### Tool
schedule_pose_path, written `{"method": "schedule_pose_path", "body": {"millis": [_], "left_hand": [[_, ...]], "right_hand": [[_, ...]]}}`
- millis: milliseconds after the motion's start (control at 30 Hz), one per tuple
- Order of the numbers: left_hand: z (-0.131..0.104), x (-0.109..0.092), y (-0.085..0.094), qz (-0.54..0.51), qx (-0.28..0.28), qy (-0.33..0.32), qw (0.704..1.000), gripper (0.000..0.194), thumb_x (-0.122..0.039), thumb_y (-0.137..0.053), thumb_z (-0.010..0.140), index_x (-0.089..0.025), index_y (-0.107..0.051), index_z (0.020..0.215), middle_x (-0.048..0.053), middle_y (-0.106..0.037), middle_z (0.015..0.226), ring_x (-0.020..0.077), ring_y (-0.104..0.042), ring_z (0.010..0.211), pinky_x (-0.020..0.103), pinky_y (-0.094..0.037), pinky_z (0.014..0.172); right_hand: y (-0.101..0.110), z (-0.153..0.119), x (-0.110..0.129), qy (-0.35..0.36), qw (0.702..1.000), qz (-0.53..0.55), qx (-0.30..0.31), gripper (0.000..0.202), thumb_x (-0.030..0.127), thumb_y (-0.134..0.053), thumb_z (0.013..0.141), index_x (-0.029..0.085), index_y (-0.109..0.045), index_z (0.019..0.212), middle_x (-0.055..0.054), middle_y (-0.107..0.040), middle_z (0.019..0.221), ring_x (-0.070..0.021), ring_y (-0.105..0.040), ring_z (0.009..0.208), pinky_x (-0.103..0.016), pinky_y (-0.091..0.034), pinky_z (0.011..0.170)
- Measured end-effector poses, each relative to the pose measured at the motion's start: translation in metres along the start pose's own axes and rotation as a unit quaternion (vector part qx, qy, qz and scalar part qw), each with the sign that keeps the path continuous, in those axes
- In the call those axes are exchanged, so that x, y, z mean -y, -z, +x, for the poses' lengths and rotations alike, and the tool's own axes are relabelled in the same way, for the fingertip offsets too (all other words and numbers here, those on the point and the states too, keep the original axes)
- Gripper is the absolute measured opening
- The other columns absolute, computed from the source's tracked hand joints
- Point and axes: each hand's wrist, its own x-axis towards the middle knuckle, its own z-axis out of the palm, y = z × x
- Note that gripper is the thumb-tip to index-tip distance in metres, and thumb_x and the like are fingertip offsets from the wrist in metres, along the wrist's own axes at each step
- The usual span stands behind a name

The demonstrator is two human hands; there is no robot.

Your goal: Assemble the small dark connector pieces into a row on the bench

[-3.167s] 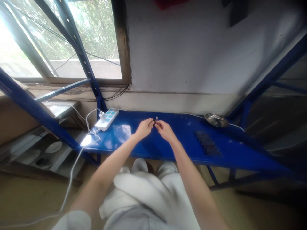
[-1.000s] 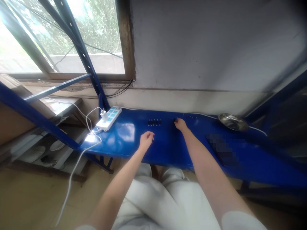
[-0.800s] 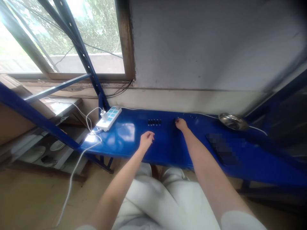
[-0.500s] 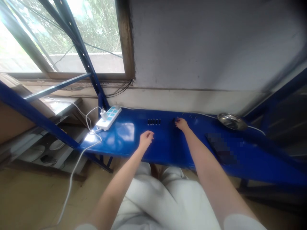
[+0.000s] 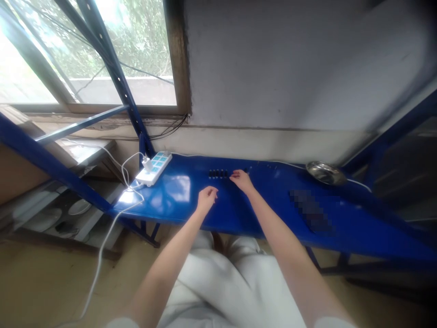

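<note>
Several small black cylinders [image 5: 217, 174] stand in a short row on the blue table [image 5: 194, 210]. Just right of the row is my right hand [image 5: 241, 180], its fingers pinched together over something I cannot make out. My left hand [image 5: 206, 199] hovers in front of the row, a little to its left, with fingers curled in and their grip too small to read. Beyond my right hand, a few tiny pieces [image 5: 248, 170] lie near the table's back edge.
A white power strip [image 5: 155, 168] with a plug and cable lies at the table's left end. At the right are a shiny metal bowl [image 5: 326, 173] and a dark, pixelated flat object [image 5: 312, 212]. Blue metal posts rise at both sides.
My right hand has moved left, from the spot by the small pieces to the right end of the row. My left hand has barely moved.
</note>
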Motion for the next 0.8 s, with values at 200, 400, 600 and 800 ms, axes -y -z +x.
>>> {"method": "schedule_pose_path", "body": {"millis": [200,400,600,800], "left_hand": [[0.000,0.000,0.000,-0.004,-0.002,-0.011,1.000,0.023,-0.029,-0.044,0.079,-0.016,-0.063,0.081,0.001,-0.058,0.064,0.0070,-0.050,0.049,0.018,-0.042,0.049],[0.001,0.002,0.000,-0.015,-0.001,-0.021,1.000,0.022,-0.027,-0.044,0.079,-0.015,-0.062,0.079,-0.001,-0.057,0.061,0.0060,-0.048,0.045,0.019,-0.041,0.048],[0.001,0.001,0.000,-0.015,-0.001,-0.019,1.000,0.022,-0.028,-0.044,0.079,-0.015,-0.062,0.079,0.000,-0.057,0.061,0.0063,-0.048,0.046,0.019,-0.042,0.048],[0.000,0.001,0.000,-0.013,-0.002,-0.018,1.000,0.023,-0.029,-0.044,0.079,-0.015,-0.062,0.079,0.000,-0.057,0.061,0.0065,-0.048,0.047,0.019,-0.042,0.049]], "right_hand": [[-0.021,0.003,0.012,0.021,0.996,-0.082,0.013,0.034,0.020,-0.061,0.071,0.013,-0.054,0.104,-0.011,-0.064,0.101,-0.0149,-0.062,0.084,-0.028,-0.047,0.078],[-0.033,0.008,0.014,0.009,0.993,-0.118,-0.006,0.034,0.022,-0.059,0.073,0.014,-0.054,0.105,-0.010,-0.064,0.100,-0.0171,-0.061,0.090,-0.028,-0.045,0.080],[-0.038,0.011,0.015,0.016,0.989,-0.146,-0.010,0.023,0.021,-0.057,0.075,0.016,-0.058,0.098,-0.009,-0.065,0.098,-0.0178,-0.061,0.091,-0.027,-0.045,0.077],[-0.039,0.011,0.013,0.022,0.986,-0.167,-0.013,0.016,0.020,-0.053,0.077,0.017,-0.062,0.091,-0.008,-0.065,0.095,-0.0170,-0.060,0.086,-0.026,-0.045,0.073]]}}
